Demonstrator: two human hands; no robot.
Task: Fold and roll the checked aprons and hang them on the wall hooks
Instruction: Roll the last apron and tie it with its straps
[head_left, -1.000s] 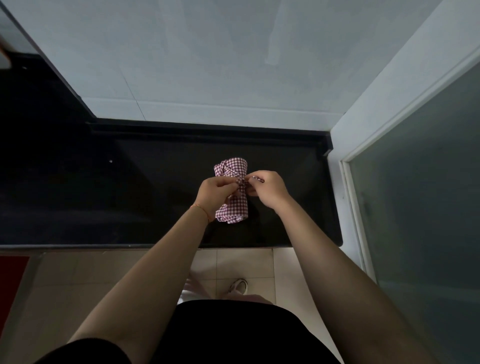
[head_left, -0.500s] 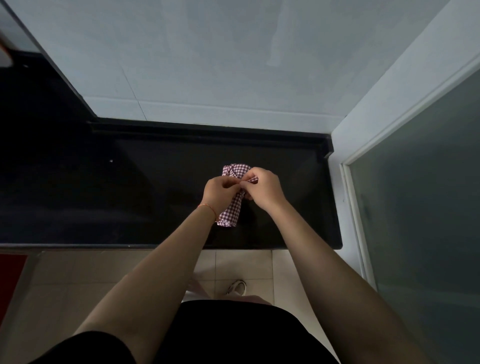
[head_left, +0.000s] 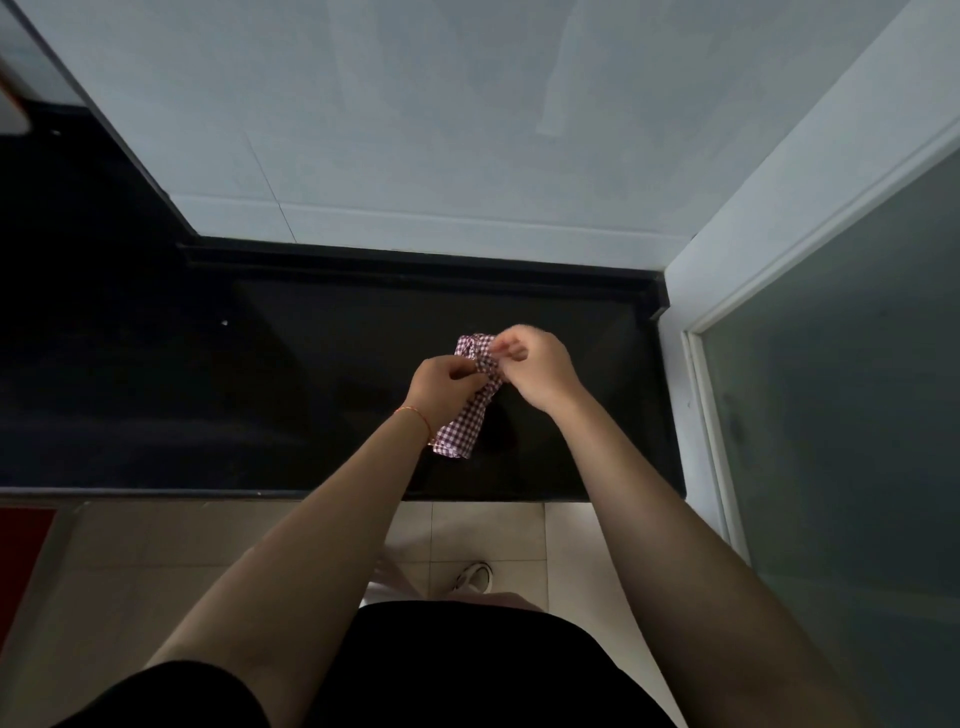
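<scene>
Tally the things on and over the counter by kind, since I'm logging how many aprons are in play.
Checked apron, rolled: 1
Hands gripping it, left hand and right hand: 2
Black counter: 1
Total: 4

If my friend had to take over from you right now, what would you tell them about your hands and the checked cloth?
Left hand: fingers curled, pinching the middle of the rolled checked apron.
Right hand: fingers curled, pinching at the apron's upper part, apparently its tie; the detail is too small to be sure.
Where things are: the apron is a tight roll held over the black countertop, close to the glass door. No wall hooks are in view.
Done: folding and rolling of this apron.
Left: finish securing the roll, then hang it on a hook. I cannot see any other aprons.
</scene>
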